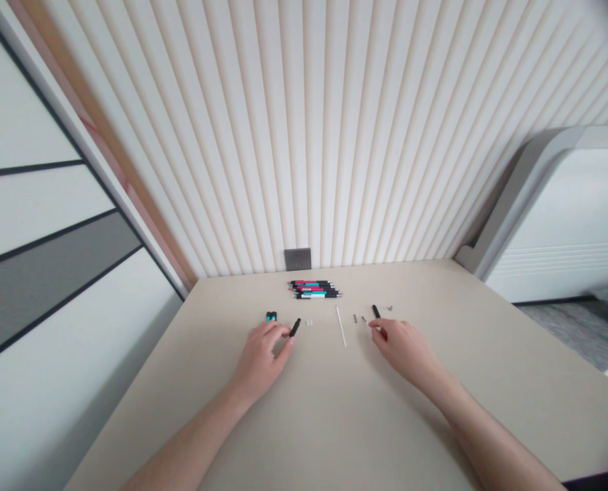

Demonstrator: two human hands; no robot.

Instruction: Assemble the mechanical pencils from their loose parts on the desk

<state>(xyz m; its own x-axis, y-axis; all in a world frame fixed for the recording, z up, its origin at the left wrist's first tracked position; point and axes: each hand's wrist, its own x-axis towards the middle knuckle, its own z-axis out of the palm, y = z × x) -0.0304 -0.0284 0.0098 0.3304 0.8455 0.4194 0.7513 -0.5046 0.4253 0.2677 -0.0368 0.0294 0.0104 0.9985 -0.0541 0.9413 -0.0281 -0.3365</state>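
Note:
My left hand [263, 351] has its thumb and forefinger closed on the lower end of a short black pen barrel part [295, 327]. Just beyond its knuckles lie small black-and-blue pieces [271, 316]. My right hand [398, 342] is low over the table, thumb and forefinger drawn together; whatever is between them is too small to make out. A second black pen part [376, 311] sticks out behind those fingers, its near end hidden. Close to the fingertips are small metallic bits [355, 318]. Between my hands lie a thin white refill [340, 326] and tiny clear pieces [309, 322].
A row of assembled pens [314, 289] in red, blue, white and black lies toward the back of the beige table [314, 423]. Another small bit [390, 308] rests at right. A ribbed wall with a dark socket [297, 259] borders the table's far edge.

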